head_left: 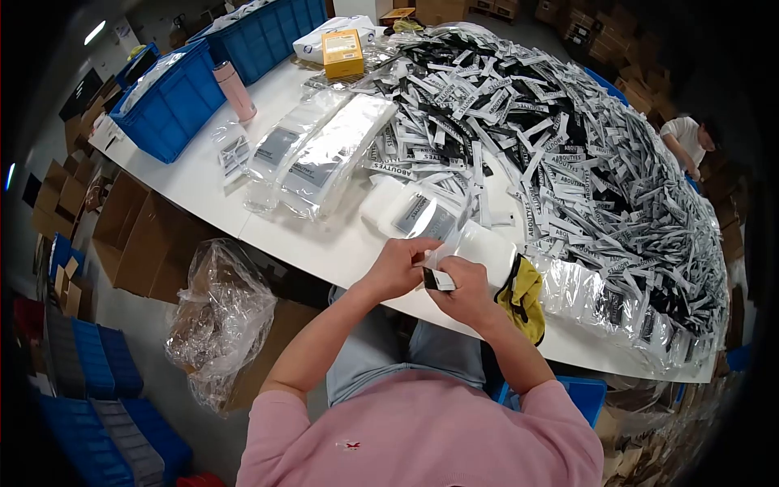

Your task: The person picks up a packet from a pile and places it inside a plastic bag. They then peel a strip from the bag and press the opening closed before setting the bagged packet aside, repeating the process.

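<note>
My left hand (396, 269) is closed, its fingertips pinched at the edge of a clear plastic bag (459, 230) that rises between the hands. Close beside it, my right hand (464, 290) is closed around a small black-and-white packet (439, 279), whose end sticks out toward the left hand. Just beyond both hands lies a stack of clear bags with a grey printed label (423, 216). To the right of my right hand, a yellow and black cloth item (523, 299) hangs over the table edge.
A large heap of black and white printed packets (568, 162) covers the right of the white table (203, 191). Bundled clear bags (320, 158), a pink bottle (234, 92), a yellow box (342, 53) and blue crates (172, 101) stand leftward. Another person (690, 142) is beyond the heap.
</note>
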### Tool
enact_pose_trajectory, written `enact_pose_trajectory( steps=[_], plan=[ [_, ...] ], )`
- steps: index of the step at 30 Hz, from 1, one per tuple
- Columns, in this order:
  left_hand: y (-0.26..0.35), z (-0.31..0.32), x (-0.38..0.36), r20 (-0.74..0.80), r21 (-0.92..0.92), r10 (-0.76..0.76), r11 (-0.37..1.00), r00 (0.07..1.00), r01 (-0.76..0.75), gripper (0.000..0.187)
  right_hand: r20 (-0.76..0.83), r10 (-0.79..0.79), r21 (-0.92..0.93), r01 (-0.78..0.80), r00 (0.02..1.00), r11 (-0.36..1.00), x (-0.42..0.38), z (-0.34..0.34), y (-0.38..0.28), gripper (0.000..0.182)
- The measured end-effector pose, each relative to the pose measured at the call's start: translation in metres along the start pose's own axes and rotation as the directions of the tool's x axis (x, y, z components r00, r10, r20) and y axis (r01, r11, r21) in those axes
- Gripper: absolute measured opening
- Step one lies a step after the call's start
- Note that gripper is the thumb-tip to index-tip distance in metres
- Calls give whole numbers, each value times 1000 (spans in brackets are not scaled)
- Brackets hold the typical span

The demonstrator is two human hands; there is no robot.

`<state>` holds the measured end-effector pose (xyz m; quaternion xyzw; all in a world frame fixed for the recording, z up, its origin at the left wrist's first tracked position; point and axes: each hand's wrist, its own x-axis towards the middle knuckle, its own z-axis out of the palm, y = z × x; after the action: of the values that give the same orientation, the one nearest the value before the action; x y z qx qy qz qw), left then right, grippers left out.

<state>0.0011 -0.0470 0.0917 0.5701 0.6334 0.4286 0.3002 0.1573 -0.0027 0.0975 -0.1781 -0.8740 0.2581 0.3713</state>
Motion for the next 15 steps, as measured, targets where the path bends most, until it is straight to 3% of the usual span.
enact_pose_trajectory(
  steps=[1,2,3,4,6,9,11,13,15],
  plan=[
    [3,-1,-2,6,136,140,981,990,-140,39,-9,-9,-90,8,1000,996,-2,0,7,21],
    [-14,6,7,-316,246,469,880,825,-406,47,-16,-18,-181,15,1000,983,-4,0,20,20],
    [-2,1,5,-283,365,519,836,806,-410,51,-42,119,-155,-124,992,980,-2,-3,32,24],
    [10,-5,2,-245,477,567,777,787,-411,56,-48,128,-161,-134,991,978,-1,-2,33,24],
    [8,-8,6,-246,535,579,750,777,-389,63,-166,109,-98,-126,980,987,6,3,29,27],
    [1,-6,12,-316,514,551,783,772,-349,65,-140,14,-108,-30,990,994,6,6,6,40],
    [2,0,11,-441,207,416,909,795,-361,65,-72,17,-206,-31,997,978,2,16,13,47],
    [9,2,1,-406,252,382,920,830,-300,61,39,352,158,-354,935,922,-3,30,35,46],
    [6,10,-5,-187,569,551,736,813,-368,57,40,368,263,-365,929,893,-2,35,46,42]
  ],
)
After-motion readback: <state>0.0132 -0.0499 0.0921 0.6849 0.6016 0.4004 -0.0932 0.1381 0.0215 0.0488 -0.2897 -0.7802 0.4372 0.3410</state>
